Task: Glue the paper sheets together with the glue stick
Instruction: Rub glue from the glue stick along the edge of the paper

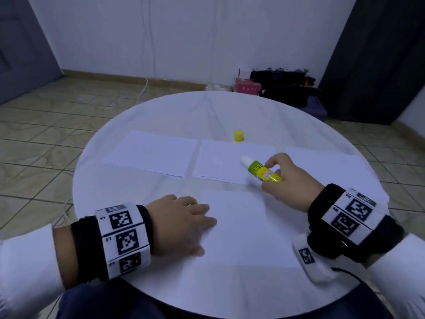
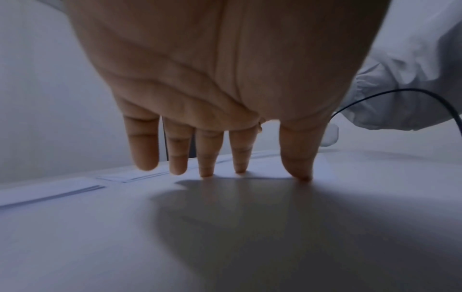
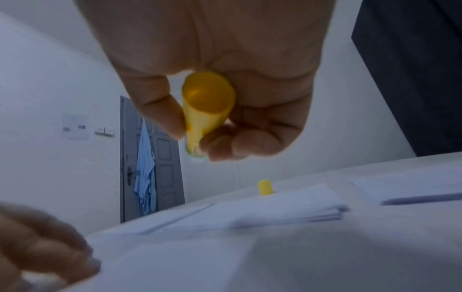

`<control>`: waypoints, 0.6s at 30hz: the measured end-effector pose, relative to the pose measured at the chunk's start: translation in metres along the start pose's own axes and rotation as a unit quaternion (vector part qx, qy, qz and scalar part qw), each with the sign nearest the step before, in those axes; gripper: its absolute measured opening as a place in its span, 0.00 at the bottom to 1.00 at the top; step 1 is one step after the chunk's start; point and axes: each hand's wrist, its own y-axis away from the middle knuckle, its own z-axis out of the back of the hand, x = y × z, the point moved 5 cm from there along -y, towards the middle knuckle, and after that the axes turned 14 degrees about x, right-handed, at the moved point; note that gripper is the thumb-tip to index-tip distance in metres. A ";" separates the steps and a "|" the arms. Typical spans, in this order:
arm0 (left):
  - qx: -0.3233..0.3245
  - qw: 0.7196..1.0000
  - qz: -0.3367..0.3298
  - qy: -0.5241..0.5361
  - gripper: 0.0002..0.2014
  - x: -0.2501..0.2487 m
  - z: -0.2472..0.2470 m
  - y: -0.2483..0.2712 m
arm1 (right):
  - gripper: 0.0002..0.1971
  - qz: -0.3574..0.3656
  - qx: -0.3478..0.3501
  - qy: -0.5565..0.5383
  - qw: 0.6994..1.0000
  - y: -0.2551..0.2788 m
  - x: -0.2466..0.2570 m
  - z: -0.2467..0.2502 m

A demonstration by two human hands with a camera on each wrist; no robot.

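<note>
Round white desk on a tiled floor. Left hand, grip spread flat, presses the left edge of the near paper sheet. Beyond lie three paper stacks and a yellow cap. Right hand, grip pinching the uncapped glue stick, hovers above the middle stack.
</note>
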 end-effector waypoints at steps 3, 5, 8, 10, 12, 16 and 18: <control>0.007 1.000 -0.007 0.011 0.31 0.001 -0.002 -0.001 | 0.08 0.064 -0.038 -0.046 0.996 -0.005 0.024 0.002; 0.012 1.000 -0.008 0.022 0.32 0.001 -0.003 -0.001 | 0.10 0.080 -0.029 -0.045 0.995 -0.013 0.037 -0.006; 0.014 0.999 -0.008 0.029 0.32 0.001 -0.004 0.000 | 0.16 0.063 -0.024 0.026 0.997 -0.029 0.050 -0.024; 0.010 0.999 -0.009 0.032 0.32 0.002 -0.006 -0.001 | 0.16 0.063 -0.028 0.054 0.996 -0.036 0.058 -0.032; 0.004 0.999 -0.009 0.031 0.32 0.002 -0.007 -0.001 | 0.16 0.072 -0.026 0.060 0.995 -0.041 0.065 -0.039; 0.000 0.999 -0.007 0.031 0.32 0.002 -0.005 -0.002 | 0.17 0.066 -0.012 0.091 0.994 -0.047 0.066 -0.045; -0.002 1.000 -0.003 0.029 0.32 0.001 -0.003 -0.002 | 0.17 0.056 -0.015 0.099 0.993 -0.046 0.059 -0.043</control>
